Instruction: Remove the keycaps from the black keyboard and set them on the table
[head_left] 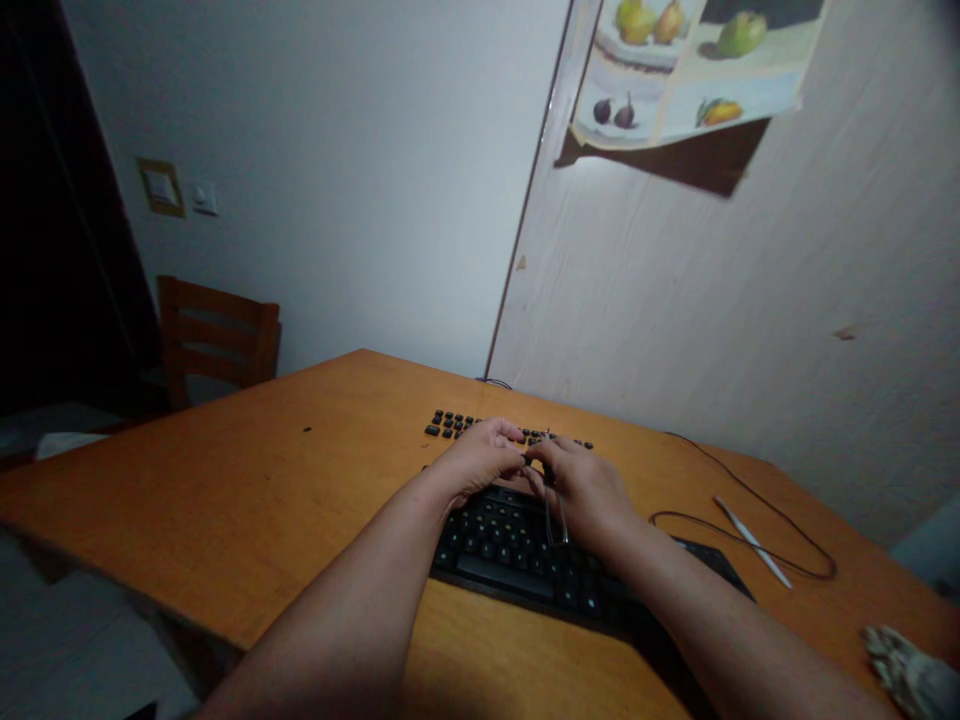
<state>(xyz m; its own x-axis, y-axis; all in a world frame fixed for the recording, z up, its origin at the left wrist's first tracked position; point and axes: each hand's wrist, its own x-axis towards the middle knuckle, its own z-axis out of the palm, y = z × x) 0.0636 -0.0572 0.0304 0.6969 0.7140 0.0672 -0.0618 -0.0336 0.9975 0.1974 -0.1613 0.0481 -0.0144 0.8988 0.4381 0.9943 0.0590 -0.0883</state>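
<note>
A black keyboard point(502, 575) lies on the table under both my hands, with several bare key posts showing in its upper rows. Just above its back edge, my left hand point(484, 462) is closed, its fingertips pinching a small black keycap point(527, 461). My right hand point(589, 490) meets it there, fingers curled around a wire keycap puller point(556, 525) whose thin metal loop hangs down over the keys. Behind the hands, loose black keycaps point(448, 422) lie in rows on the table, partly hidden by my fingers.
The wooden table point(300, 520) reaches back to the wall. A brown cable point(806, 572) curls at the right, crossing a white pen-like stick point(750, 538). A crumpled cloth point(911, 670) lies at the right edge. A wooden chair point(217, 335) stands beyond the left side.
</note>
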